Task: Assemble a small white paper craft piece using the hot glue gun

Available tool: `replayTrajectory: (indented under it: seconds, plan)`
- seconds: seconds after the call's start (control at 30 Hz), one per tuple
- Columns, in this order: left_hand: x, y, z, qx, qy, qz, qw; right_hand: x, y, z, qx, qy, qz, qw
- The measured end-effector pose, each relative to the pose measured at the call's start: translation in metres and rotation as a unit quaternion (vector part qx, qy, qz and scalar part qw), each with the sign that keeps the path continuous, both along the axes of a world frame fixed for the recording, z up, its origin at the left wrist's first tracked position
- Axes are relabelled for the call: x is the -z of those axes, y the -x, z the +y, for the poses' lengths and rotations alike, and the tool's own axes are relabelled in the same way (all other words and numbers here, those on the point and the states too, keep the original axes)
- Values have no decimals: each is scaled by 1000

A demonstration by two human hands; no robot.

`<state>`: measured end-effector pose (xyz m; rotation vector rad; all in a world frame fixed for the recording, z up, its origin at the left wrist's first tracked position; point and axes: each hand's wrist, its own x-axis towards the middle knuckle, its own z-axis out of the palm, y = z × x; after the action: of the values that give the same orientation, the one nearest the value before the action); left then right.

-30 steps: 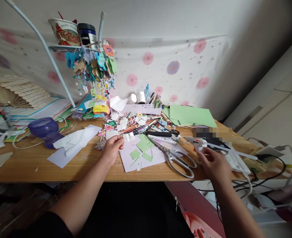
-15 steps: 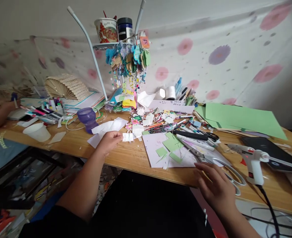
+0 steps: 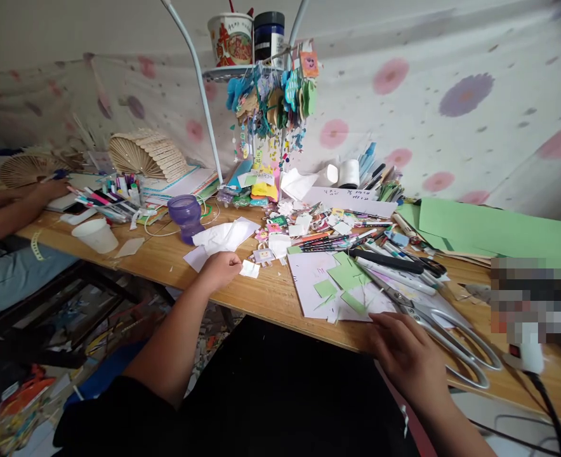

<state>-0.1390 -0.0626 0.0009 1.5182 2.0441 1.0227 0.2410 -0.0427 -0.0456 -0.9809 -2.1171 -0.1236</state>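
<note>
Crowding the middle of the wooden worktop (image 3: 271,298): pens, paper scraps, a purple cup (image 3: 186,216) and green sheets (image 3: 494,231) toward the right edge. Large scissors (image 3: 445,330) lie just right of my right hand (image 3: 407,355), which rests flat at the front edge, fingers spread, holding nothing. My left hand (image 3: 219,270) is curled, fingertips pinching a small white paper piece (image 3: 250,269) near the front edge. Another person's hand (image 3: 52,188) rests at the left end. Flowered cloth (image 3: 452,114) covers the wall behind.
</note>
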Motion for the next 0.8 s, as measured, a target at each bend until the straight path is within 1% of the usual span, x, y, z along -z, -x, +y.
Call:
replayTrajectory:
  seconds: [0.07,0.13,0.2,0.27,0.3,0.37,0.47,0.57,0.67,0.73,0.8]
  plan:
    - [-1,-7,-2,17,-22,-36,999,0,1,-1,1,-4,-6,1000]
    - [-3,-16,-4,22,-61,-40,997,-1,2,-1,2,-7,-14,1000]
    - [-3,-24,-7,32,-131,12,991,-1,3,-2,4,-13,-18,1000]
    - [-1,-29,-11,67,-197,93,974,-1,3,-2,7,-19,-20,1000]
    - [1,-30,-14,89,-219,132,963,-1,4,-2,9,-21,-20,1000]
    - [6,-30,-19,128,-238,187,944,0,4,-2,12,-24,-19,999]
    - [15,-27,-26,164,-229,223,933,2,4,-1,11,-27,-14,999]
    - [19,-23,-31,185,-176,258,932,2,3,-2,17,-25,-15,999]
    - [17,-16,-33,202,-132,328,913,2,2,-3,24,-27,-17,999]
    - [15,-11,-34,215,-126,362,898,3,2,-3,26,-30,-16,999]
    - [12,-4,-34,220,-125,375,892,3,3,-3,26,-30,-16,999]
